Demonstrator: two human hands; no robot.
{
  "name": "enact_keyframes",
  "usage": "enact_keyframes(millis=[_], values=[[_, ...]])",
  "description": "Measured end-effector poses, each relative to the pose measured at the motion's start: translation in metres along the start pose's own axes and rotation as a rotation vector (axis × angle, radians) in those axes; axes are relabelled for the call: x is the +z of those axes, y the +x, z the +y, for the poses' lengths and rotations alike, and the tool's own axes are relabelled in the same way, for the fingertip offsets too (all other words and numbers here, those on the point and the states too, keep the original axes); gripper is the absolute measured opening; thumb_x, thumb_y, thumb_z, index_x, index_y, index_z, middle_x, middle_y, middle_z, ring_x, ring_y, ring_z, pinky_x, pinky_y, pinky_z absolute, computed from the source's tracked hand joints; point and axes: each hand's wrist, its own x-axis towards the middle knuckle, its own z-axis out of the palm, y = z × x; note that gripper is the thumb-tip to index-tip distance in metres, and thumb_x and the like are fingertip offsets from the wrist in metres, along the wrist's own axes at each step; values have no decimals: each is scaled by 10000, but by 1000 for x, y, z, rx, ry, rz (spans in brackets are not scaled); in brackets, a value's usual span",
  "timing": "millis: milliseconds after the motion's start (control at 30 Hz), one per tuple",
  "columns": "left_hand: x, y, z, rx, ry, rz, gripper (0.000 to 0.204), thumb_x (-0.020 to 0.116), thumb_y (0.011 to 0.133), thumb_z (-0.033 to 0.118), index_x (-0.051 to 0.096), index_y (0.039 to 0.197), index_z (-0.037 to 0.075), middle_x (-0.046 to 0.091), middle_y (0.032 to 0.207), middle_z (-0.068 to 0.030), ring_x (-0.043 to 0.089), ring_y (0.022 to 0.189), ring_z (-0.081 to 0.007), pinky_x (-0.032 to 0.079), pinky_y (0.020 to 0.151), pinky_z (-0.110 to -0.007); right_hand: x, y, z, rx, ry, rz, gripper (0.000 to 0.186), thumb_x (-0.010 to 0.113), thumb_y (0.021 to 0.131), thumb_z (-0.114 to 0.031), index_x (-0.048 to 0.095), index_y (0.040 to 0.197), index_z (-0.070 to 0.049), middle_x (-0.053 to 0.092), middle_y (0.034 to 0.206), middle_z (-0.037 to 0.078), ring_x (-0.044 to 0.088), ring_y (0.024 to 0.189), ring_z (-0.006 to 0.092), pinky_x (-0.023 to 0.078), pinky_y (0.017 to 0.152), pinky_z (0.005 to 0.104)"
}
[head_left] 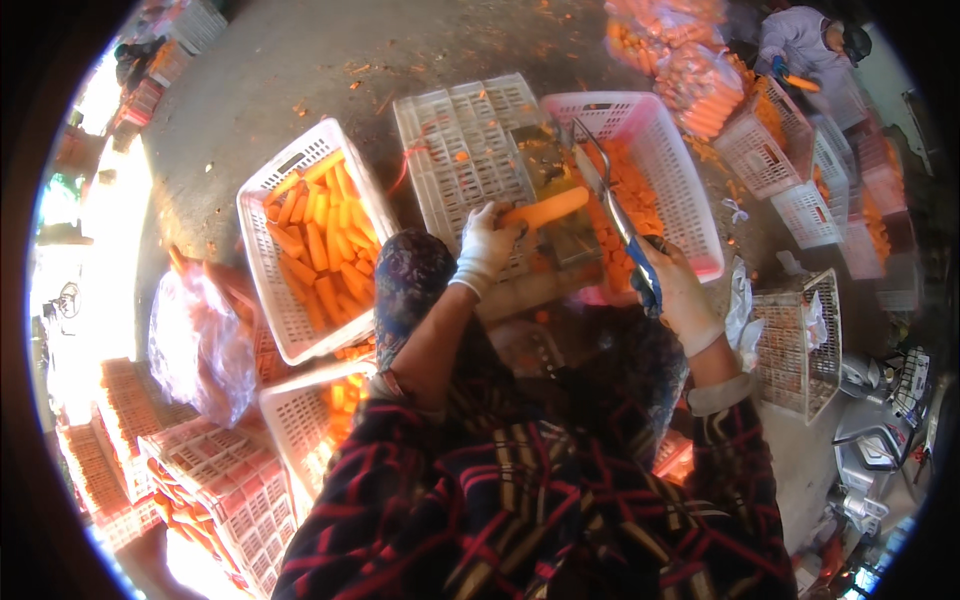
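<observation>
My left hand, in a white glove, is closed round one end of a peeled carrot that points to the right. The carrot lies over a board on an upturned white crate. My gloved right hand grips the blue handle of a long-bladed knife. Its blade runs up and away past the carrot's tip, its far end near a bent metal rod. Under the blade, cut carrot pieces lie in a pink-white crate. Peeled carrots lie in a white crate at my left.
Carrot-filled plastic bags and stacked crates stand far right, where another person holds a carrot. A wire-sided crate sits at right. Red-white crates and a clear plastic bag are at left.
</observation>
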Motion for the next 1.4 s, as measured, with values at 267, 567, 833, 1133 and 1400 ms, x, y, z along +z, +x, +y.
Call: enact_keyframes(millis=[267,567,833,1133,1400], values=[[-3,0,10,-34,60,122,336,747,764,130,675,1071,12,648,1017,-116,648,848,-175,546,681,-296,13,4,27,-362,-581,81,332,494,968,-167,520,1276,-46,578,775,71,548,602,131,459,522,241],[0,16,-3,-252,-196,54,385,761,732,198,634,1054,28,641,1006,-157,629,918,-296,508,835,-387,54,31,94,165,292,246,313,509,992,-351,603,1049,-58,549,670,19,481,479,73,350,401,221],[1,13,34,-17,-8,203,370,765,728,170,652,1038,3,674,969,-161,654,895,-264,512,828,-349,54,20,85,-88,-22,323,425,526,977,-367,552,1183,4,583,826,128,574,711,211,456,590,331],[-2,12,30,35,52,174,351,763,728,151,656,1035,19,655,980,-151,641,901,-281,513,810,-357,24,7,34,-242,-212,158,275,517,978,-307,595,1099,-73,537,678,25,495,515,107,391,453,232],[7,18,42,88,78,167,342,753,743,177,655,1030,20,639,966,-154,630,888,-306,512,802,-373,62,41,144,2,87,348,461,539,981,-324,513,1285,22,576,901,98,540,626,147,445,519,286]])
